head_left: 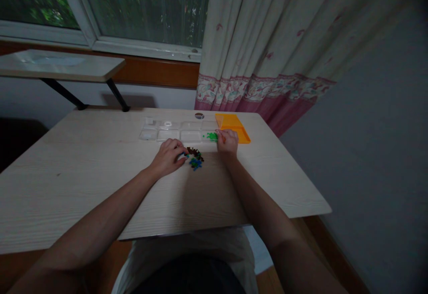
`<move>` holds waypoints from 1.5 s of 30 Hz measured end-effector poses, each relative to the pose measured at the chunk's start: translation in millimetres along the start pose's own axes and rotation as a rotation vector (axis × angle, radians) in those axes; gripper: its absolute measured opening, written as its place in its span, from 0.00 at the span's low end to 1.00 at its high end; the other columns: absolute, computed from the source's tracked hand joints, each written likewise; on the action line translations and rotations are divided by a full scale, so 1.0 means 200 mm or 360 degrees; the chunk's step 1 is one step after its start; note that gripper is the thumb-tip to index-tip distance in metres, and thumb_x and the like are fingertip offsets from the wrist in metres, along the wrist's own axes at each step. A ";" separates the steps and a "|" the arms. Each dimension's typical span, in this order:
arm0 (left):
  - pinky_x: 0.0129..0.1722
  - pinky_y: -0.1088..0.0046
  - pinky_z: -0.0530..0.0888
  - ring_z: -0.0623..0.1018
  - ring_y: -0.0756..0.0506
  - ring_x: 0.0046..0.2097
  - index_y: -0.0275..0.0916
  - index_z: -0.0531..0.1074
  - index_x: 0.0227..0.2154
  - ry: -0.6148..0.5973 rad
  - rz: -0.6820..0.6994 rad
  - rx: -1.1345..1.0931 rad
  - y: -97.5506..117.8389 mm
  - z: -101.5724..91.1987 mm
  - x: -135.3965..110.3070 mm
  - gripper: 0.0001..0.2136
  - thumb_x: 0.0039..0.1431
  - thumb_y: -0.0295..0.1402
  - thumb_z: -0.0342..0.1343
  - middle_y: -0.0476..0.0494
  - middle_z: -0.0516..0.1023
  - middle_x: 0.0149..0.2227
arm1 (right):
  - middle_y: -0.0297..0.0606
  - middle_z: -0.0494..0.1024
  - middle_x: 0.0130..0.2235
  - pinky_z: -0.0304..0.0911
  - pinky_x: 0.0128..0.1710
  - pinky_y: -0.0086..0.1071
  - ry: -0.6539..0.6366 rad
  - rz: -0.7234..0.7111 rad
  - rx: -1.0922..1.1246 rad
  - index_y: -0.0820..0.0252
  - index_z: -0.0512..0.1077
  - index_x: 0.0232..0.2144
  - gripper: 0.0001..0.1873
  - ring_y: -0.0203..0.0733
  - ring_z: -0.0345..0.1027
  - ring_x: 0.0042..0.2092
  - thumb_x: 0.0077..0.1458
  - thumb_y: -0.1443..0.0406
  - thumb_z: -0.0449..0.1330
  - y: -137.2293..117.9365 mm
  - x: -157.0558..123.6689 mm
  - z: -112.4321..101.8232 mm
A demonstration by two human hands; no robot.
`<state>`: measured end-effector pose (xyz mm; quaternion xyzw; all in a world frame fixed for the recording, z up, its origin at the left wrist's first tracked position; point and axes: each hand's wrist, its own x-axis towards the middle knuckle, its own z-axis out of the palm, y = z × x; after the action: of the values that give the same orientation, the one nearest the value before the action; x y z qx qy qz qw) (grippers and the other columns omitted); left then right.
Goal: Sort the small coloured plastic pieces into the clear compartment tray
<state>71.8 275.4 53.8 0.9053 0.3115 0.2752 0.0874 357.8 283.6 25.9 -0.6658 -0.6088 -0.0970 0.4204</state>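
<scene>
On the pale wooden table (83, 187), seen from the head camera, the left hand (167, 156) is resting knuckles-up with its fingers curled and its tips drawn narrowly together, touching the left edge of a small mixed pile of beads (195, 158), brown at the far side and blue and green at the near side. Whether a bead is sitting between those tips, I cannot tell. The right hand (228, 141) is lying just right of the pile and slightly farther away, its fingers bunched close. Its thumb side is pointing at a scatter of green beads (211, 136), which is lying at the right end of a clear compartment tray (174, 131). That pinch is too small and dim to show whether it is holding anything.

An orange tray (234, 124) is sitting just beyond the right hand, touching the clear tray's end. A small round disc (199, 116) is lying near the table's far edge. Behind it, a patterned curtain (267, 39) is hanging beside a window (143, 4).

Judging by their look, the beads are tiny, hard, light and smooth. They are likely to roll or skip away under a sideways nudge, and to slip from a loose grip. A fingertip pinch on a single bead from above, thumb against forefinger, is looking like the surest hold, taken at the pile's loose rim rather than its heaped middle.
</scene>
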 end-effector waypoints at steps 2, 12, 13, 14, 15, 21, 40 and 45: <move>0.49 0.59 0.65 0.68 0.40 0.47 0.44 0.76 0.43 -0.0010 0.0000 0.0023 0.00 0.00 0.00 0.09 0.60 0.34 0.57 0.42 0.71 0.43 | 0.44 0.76 0.41 0.56 0.47 0.39 -0.0026 -0.0016 -0.0010 0.57 0.80 0.43 0.17 0.46 0.62 0.45 0.64 0.60 0.53 0.00 0.00 0.00; 0.47 0.58 0.65 0.68 0.40 0.47 0.43 0.75 0.42 -0.0019 0.0010 0.0133 0.02 0.01 0.01 0.08 0.61 0.36 0.56 0.41 0.71 0.43 | 0.42 0.77 0.40 0.57 0.47 0.39 -0.0045 -0.0019 0.0011 0.56 0.80 0.42 0.16 0.46 0.63 0.44 0.64 0.61 0.53 -0.05 -0.01 -0.01; 0.47 0.58 0.65 0.68 0.39 0.47 0.43 0.75 0.42 -0.0025 0.0011 0.0132 0.02 0.01 0.01 0.08 0.61 0.36 0.56 0.41 0.71 0.43 | 0.42 0.77 0.40 0.57 0.47 0.39 -0.0038 -0.0018 0.0018 0.56 0.80 0.42 0.16 0.46 0.63 0.44 0.64 0.61 0.53 -0.06 -0.01 -0.02; 0.47 0.58 0.65 0.68 0.39 0.47 0.43 0.75 0.42 -0.0029 0.0011 0.0128 0.02 0.01 0.02 0.08 0.61 0.36 0.56 0.41 0.71 0.43 | 0.42 0.77 0.40 0.57 0.47 0.39 -0.0031 -0.0021 0.0028 0.56 0.80 0.42 0.16 0.46 0.63 0.44 0.64 0.61 0.52 -0.07 -0.01 -0.03; 0.47 0.58 0.65 0.69 0.39 0.47 0.43 0.75 0.42 -0.0030 0.0007 0.0123 0.02 0.01 0.02 0.08 0.61 0.37 0.56 0.41 0.71 0.43 | 0.42 0.78 0.40 0.57 0.47 0.38 -0.0024 -0.0025 0.0038 0.56 0.80 0.42 0.16 0.46 0.64 0.44 0.64 0.62 0.52 -0.08 -0.01 -0.03; 0.46 0.59 0.65 0.69 0.39 0.47 0.42 0.75 0.40 -0.0030 -0.0003 0.0105 0.02 0.02 0.02 0.08 0.61 0.37 0.57 0.41 0.72 0.42 | 0.42 0.78 0.40 0.57 0.47 0.38 -0.0031 -0.0026 0.0057 0.57 0.80 0.42 0.16 0.46 0.64 0.44 0.64 0.62 0.52 -0.10 -0.02 -0.05; 0.46 0.62 0.67 0.71 0.42 0.43 0.39 0.74 0.35 0.0178 -0.0094 -0.0163 -0.03 0.04 0.04 0.09 0.64 0.39 0.54 0.42 0.74 0.37 | 0.41 0.78 0.39 0.59 0.46 0.38 -0.0042 -0.0156 0.0090 0.57 0.80 0.41 0.15 0.45 0.66 0.43 0.64 0.61 0.53 -0.14 -0.02 -0.05; 0.46 0.64 0.68 0.72 0.43 0.42 0.39 0.74 0.33 0.0318 -0.0277 -0.0435 -0.07 0.04 0.05 0.09 0.64 0.38 0.54 0.43 0.73 0.35 | 0.39 0.78 0.37 0.59 0.47 0.38 -0.0113 -0.0390 0.0173 0.55 0.80 0.38 0.15 0.42 0.67 0.42 0.65 0.59 0.53 -0.27 -0.06 -0.09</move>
<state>75.1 292.7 46.1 0.8228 0.3555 0.3950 0.2016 313.3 257.0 52.9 -0.5657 -0.7044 -0.0909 0.4189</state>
